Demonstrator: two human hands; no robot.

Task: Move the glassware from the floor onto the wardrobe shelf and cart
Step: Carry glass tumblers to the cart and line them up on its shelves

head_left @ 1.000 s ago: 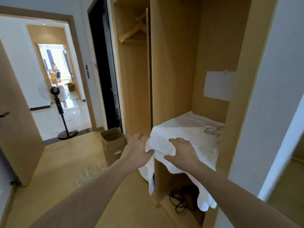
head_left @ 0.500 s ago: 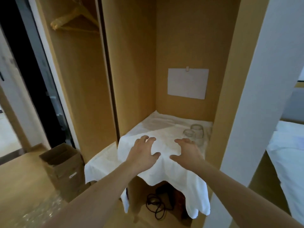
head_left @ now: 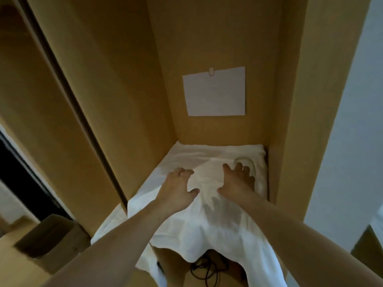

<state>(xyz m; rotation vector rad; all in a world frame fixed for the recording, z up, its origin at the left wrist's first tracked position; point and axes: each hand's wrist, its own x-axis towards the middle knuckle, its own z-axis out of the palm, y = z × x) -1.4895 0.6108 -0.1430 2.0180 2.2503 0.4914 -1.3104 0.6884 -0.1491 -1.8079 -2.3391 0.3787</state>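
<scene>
A white cloth [head_left: 209, 226] covers the wardrobe shelf and hangs over its front edge. My left hand [head_left: 178, 188] rests on the cloth left of centre, fingers spread and bent. To its right, my right hand [head_left: 236, 182] presses on the cloth with its fingers fanned out. Neither hand holds anything. A clear glass [head_left: 246, 161] stands on the cloth at the right, just past my right fingertips and partly hidden by them. The picture is blurred, so I cannot tell whether a second glass stands beside it.
The shelf niche is narrow, with wooden walls [head_left: 132, 83] at left, back and right. A white paper sheet [head_left: 214, 92] is clipped to the back wall. Black cables [head_left: 205, 269] lie under the shelf. An open cardboard box [head_left: 47, 239] stands on the floor at lower left.
My view has swung right and moved closer to the shelf. Both hands slid forward over the cloth, deeper into the niche; my right hand now reaches the glass.
</scene>
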